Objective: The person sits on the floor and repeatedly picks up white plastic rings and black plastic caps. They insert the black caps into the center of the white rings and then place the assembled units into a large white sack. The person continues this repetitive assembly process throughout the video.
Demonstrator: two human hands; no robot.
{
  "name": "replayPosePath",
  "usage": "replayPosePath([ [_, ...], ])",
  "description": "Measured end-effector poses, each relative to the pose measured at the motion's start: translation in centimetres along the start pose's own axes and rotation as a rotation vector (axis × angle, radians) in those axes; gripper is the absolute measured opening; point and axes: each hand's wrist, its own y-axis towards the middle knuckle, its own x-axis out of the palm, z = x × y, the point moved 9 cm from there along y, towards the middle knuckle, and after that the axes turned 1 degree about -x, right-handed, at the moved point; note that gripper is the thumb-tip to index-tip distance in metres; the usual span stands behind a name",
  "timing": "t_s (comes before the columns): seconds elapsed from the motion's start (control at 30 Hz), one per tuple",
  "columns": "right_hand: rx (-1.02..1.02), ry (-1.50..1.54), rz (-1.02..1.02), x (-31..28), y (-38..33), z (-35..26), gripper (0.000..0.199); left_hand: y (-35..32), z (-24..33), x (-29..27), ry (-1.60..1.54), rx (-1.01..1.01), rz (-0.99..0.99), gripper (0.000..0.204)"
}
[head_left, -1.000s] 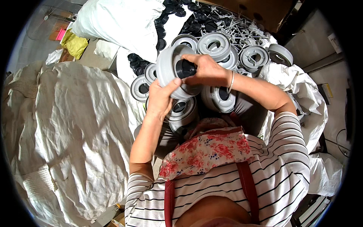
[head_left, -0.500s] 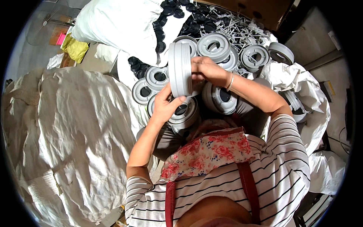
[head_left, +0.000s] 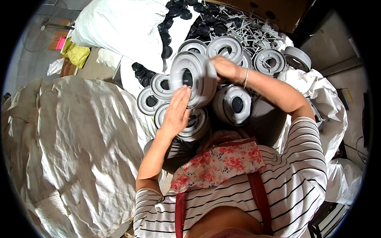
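A round grey plastic part (head_left: 204,85) with a ribbed side and a black centre is held up in front of me, its face turned to the left. My right hand (head_left: 227,68) grips its far right edge, fingertips partly hidden behind it. Against the face, beside the black centre, lie the outstretched fingers of my left hand (head_left: 177,113). Just below stands another grey ring part (head_left: 198,129), partly covered by the left hand. To the right, a similar part with a black centre (head_left: 237,105) rests by my leg.
More grey rings (head_left: 225,48) stand beyond my hands, some with open centres. Behind them lie heaps of black round caps (head_left: 220,27) and thin pale plastic pieces (head_left: 254,35). A full white sack (head_left: 119,29) stands far left, white sheeting (head_left: 79,150) nearer; another white sack (head_left: 313,87) is on the right.
The grey part has turned from edge-on to showing its face with the black centre. My left hand has shifted from its lower rim onto the face, fingers straightened.
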Motion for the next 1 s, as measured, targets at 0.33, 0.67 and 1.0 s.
replayPosePath([
  [0.33, 0.187, -0.996, 0.533, -17.0, 2.8, 0.8, 0.064, 8.7, -2.2, 4.5, 0.024, -0.035, -0.131, 0.082],
  [0.67, -0.377, -1.249, 0.801, -22.0, 10.9, -3.2, 0.050, 13.4, -9.1, 4.7, -0.364, -0.556, -0.082, 0.052],
  [1.0, -0.384, -0.851, 0.667, -18.2, 11.8, -3.7, 0.032, 6.9, -13.4, 3.6, -1.346, -0.852, 0.466, 0.038],
])
